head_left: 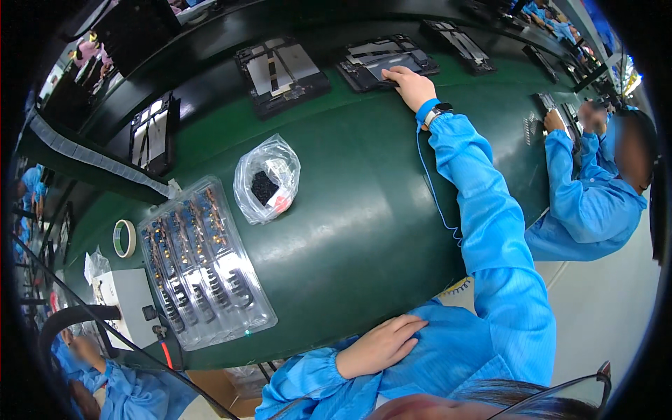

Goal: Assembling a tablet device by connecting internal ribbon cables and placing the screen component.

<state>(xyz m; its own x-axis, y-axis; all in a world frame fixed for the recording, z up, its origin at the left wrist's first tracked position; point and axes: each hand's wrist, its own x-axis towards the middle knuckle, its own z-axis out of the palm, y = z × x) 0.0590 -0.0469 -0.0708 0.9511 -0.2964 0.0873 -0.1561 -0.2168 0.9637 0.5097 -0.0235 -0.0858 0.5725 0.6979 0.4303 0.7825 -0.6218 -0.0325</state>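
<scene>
Right hand [409,85], fingers flat and pressed together, rests on an open tablet chassis [387,61] at twelve o'clock; left hand [381,345] lies loosely spread on blue smock [448,350]

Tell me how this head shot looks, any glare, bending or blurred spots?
Head view: strong fisheye bending curves the green table and darkens the corners; overhead light glares off the clear plastic tray and the plastic bag; a co-worker's face at right is blurred; the right hand on the opened device and the left hand are sharp.
</scene>
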